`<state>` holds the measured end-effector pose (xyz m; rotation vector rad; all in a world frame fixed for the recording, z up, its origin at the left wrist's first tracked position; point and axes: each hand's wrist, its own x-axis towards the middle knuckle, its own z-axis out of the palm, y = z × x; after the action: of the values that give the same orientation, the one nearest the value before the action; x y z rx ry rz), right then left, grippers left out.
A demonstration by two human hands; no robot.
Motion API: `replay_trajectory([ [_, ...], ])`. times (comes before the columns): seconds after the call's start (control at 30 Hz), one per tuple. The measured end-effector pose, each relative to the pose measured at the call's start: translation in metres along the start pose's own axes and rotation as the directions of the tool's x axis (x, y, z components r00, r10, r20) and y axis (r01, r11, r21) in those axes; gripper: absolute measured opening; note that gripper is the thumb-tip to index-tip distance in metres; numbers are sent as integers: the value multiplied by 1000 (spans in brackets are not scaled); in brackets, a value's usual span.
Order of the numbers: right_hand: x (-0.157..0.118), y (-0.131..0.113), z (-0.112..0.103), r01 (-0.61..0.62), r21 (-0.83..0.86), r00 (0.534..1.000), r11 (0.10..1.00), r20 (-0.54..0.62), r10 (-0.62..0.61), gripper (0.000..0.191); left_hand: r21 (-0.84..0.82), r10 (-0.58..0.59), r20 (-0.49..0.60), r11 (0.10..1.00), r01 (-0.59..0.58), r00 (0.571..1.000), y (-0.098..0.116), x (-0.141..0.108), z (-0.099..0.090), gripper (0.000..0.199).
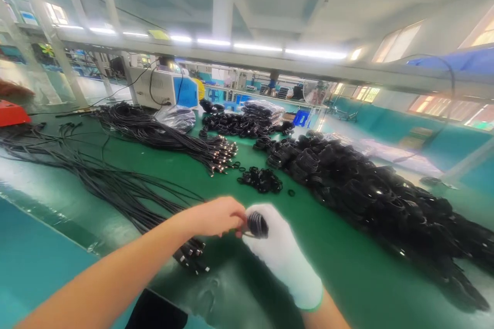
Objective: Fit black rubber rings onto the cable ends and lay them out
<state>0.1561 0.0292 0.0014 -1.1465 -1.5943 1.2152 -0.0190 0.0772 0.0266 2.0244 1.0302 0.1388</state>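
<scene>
A coiled black cable [258, 224] is held above the green table, wrapped by my right hand [276, 239], which wears a white glove. My left hand [224, 217] is bare, its fingers closed at the left side of the same coil; its fingertips are partly hidden. Beneath my left forearm lies a bundle of long black cables [127, 190], with metal connectors at the near end. Beyond both hands is a small heap of black rings [262, 180], and one loose ring [291, 193] sits apart from it.
A large pile of coiled black cables [358, 185] covers the right side. Another straight cable bundle [162, 133] lies at the back left, near a plastic bag [175, 119]. Behind stands a white and blue machine [165, 87]. A red object [13, 114] is at the far left.
</scene>
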Motion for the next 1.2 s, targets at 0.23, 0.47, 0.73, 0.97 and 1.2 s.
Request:
replay_trajectory([
  [0.23,-5,12,-5,-152,643,910,750,388,-148,61,-332,-50,-65,943,26,997,5,-18,10,16],
  [0.47,1,16,9,-112,702,919,703,343,-196,60,-752,-53,-327,620,-226,944,17,-13,8,17],
  [0.73,0,21,-2,-257,731,879,633,448,-161,49,-222,218,-419,917,-332,882,21,-22,0,51],
  [0.97,11,18,1,-472,632,751,614,654,-96,52,-95,211,-305,964,-250,929,18,-18,-3,38],
  [1.2,4,23,2,-382,745,837,546,529,-137,40,-245,138,-230,950,-194,963,22,-12,-9,40],
])
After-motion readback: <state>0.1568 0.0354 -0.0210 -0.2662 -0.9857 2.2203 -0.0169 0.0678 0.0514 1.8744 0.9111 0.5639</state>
